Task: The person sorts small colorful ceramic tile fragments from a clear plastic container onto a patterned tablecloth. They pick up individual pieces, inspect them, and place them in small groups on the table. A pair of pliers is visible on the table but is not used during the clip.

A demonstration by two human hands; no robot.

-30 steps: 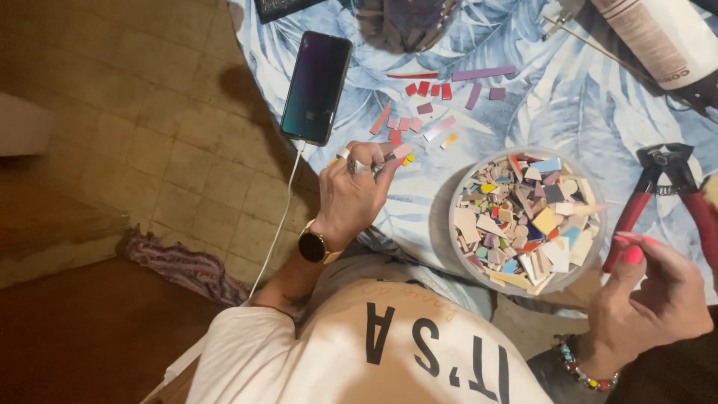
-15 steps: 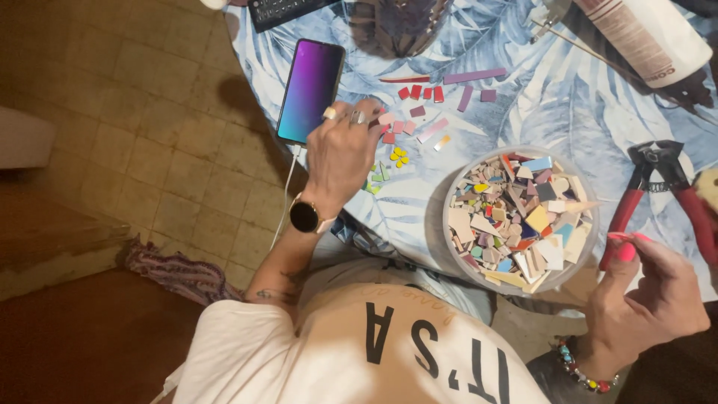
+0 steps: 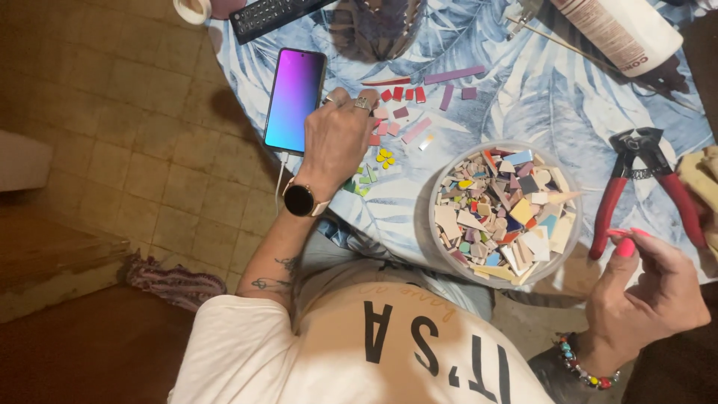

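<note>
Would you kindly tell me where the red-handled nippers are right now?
In the head view, the nippers lie on the table's right side, between the bowl of tile pieces and a yellowish cloth, just above the right hand.

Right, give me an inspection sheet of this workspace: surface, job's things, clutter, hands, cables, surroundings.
Surface: round table under a blue leaf-print cloth.
Job's things: small red, pink and purple tile pieces laid out on the cloth; yellow and green bits beside them; clear bowl heaped with mixed tile fragments.
Clutter: phone with its screen lit, remote control, red-handled nippers, white bottle.
Hands: left hand rests on the tile pieces beside the phone; right hand hovers near the nippers' handle, holding nothing that shows.
Cables: white cable runs from the phone off the table edge.
Surroundings: tiled floor, fringed rug.
</note>
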